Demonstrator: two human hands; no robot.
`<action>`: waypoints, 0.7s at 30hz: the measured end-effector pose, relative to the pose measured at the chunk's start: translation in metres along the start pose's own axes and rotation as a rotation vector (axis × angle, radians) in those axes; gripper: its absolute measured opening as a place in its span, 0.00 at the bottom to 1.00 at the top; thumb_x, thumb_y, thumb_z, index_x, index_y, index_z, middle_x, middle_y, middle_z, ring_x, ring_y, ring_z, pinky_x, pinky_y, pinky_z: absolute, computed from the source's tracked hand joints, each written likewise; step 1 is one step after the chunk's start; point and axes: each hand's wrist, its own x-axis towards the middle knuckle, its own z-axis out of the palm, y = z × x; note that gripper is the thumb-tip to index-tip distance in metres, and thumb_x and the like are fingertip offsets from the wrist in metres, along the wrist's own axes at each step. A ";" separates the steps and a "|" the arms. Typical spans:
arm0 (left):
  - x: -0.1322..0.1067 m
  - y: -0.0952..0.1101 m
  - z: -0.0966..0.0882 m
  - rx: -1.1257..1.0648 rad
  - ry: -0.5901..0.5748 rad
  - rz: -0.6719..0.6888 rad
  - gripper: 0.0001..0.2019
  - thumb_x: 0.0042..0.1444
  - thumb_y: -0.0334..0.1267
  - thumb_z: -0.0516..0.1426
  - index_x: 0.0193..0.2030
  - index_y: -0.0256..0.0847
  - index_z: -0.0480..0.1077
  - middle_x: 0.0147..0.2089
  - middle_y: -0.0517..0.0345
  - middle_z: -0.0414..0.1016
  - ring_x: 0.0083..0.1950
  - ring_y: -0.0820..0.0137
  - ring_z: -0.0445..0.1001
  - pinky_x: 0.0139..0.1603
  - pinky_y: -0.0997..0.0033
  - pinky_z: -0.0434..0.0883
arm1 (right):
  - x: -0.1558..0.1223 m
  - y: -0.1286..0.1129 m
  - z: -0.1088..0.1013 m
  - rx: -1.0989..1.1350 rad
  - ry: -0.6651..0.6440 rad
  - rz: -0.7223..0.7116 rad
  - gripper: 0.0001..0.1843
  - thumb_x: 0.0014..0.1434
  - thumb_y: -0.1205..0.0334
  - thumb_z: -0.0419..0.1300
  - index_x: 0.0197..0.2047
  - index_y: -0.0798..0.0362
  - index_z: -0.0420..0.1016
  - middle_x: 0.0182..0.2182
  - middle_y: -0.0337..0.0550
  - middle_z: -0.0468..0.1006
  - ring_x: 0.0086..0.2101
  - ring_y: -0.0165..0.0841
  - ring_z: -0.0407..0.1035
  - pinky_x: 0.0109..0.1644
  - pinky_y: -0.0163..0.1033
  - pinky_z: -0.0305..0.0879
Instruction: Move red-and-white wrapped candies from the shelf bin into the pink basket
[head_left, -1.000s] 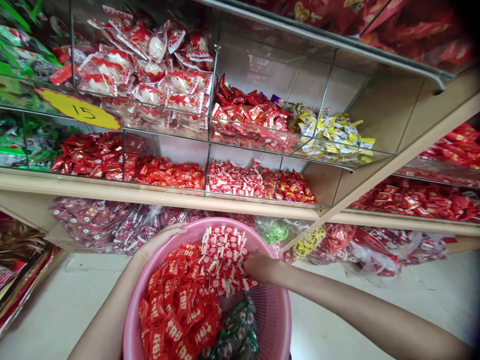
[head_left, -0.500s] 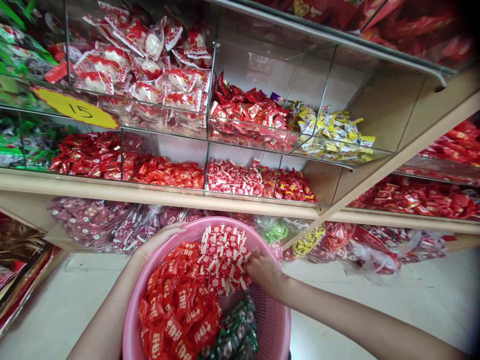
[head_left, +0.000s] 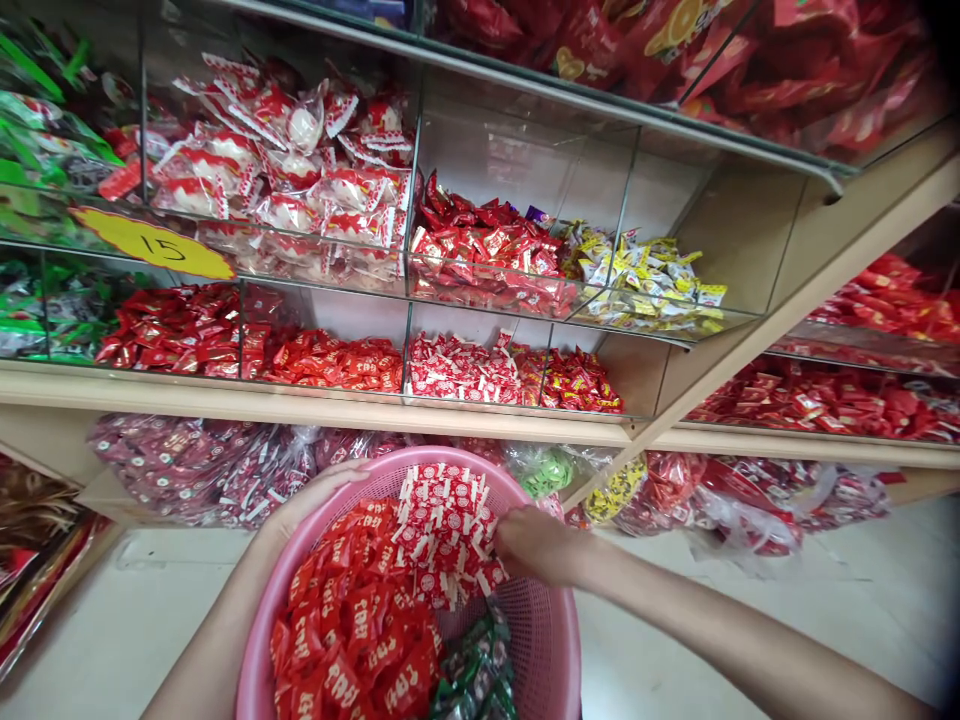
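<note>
A round pink basket [head_left: 544, 640] sits close below me, holding red sweets [head_left: 352, 625], a heap of red-and-white sweets [head_left: 442, 535] and a few green ones [head_left: 476, 670]. My left hand [head_left: 319, 492] curls over the basket's far left rim and grips it. My right hand [head_left: 529, 543] reaches in from the right, its fingers closed on the edge of the red-and-white heap; I cannot make out how many sweets it holds.
Glass-fronted shelf bins [head_left: 405, 330] ahead hold red, red-and-white, yellow [head_left: 645, 285] and green wrapped sweets. A yellow price tag marked 15 [head_left: 154, 245] hangs at left. Large plastic bags of sweets [head_left: 217, 465] lie under the bottom shelf on the pale floor [head_left: 750, 610].
The view has tipped slightly upward. My right hand has stayed at the red-and-white heap, shifting only a little; my left hand keeps its hold on the rim.
</note>
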 end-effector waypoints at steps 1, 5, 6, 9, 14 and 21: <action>0.001 -0.001 0.000 0.001 0.001 0.003 0.15 0.35 0.45 0.62 0.31 0.43 0.76 0.54 0.54 0.72 0.61 0.59 0.61 0.62 0.65 0.53 | -0.004 0.009 -0.018 0.054 0.062 0.003 0.09 0.54 0.70 0.55 0.32 0.57 0.77 0.32 0.46 0.78 0.35 0.33 0.71 0.36 0.34 0.61; 0.007 -0.013 -0.006 0.021 -0.010 0.015 0.17 0.35 0.45 0.62 0.36 0.45 0.76 0.55 0.56 0.71 0.62 0.58 0.59 0.62 0.63 0.51 | -0.007 0.051 -0.086 0.103 0.356 0.123 0.11 0.55 0.68 0.52 0.33 0.54 0.77 0.30 0.43 0.78 0.32 0.30 0.70 0.33 0.32 0.59; 0.008 -0.015 -0.008 0.036 -0.016 0.031 0.16 0.35 0.45 0.62 0.35 0.46 0.76 0.55 0.57 0.71 0.62 0.59 0.59 0.62 0.63 0.51 | -0.003 0.060 -0.098 0.054 0.424 0.193 0.11 0.56 0.68 0.52 0.34 0.55 0.77 0.32 0.45 0.78 0.34 0.31 0.70 0.35 0.32 0.60; 0.007 -0.016 -0.009 0.049 -0.023 0.062 0.15 0.35 0.46 0.62 0.33 0.46 0.77 0.54 0.58 0.71 0.62 0.59 0.60 0.62 0.65 0.52 | 0.016 0.079 -0.120 -0.120 0.509 0.433 0.13 0.57 0.68 0.51 0.40 0.58 0.75 0.39 0.54 0.76 0.41 0.37 0.70 0.41 0.35 0.61; 0.006 -0.011 -0.005 0.019 0.005 0.002 0.20 0.35 0.45 0.62 0.39 0.44 0.76 0.55 0.55 0.71 0.61 0.58 0.61 0.62 0.64 0.54 | 0.052 0.088 -0.120 -0.158 0.441 0.572 0.14 0.58 0.69 0.51 0.45 0.60 0.74 0.41 0.60 0.75 0.44 0.40 0.70 0.43 0.38 0.63; 0.007 -0.016 -0.007 0.025 0.037 -0.003 0.17 0.37 0.44 0.61 0.36 0.43 0.76 0.57 0.55 0.69 0.63 0.59 0.58 0.62 0.65 0.53 | 0.073 0.093 -0.115 -0.164 0.427 0.618 0.15 0.59 0.68 0.50 0.46 0.58 0.74 0.43 0.62 0.74 0.44 0.40 0.70 0.43 0.40 0.64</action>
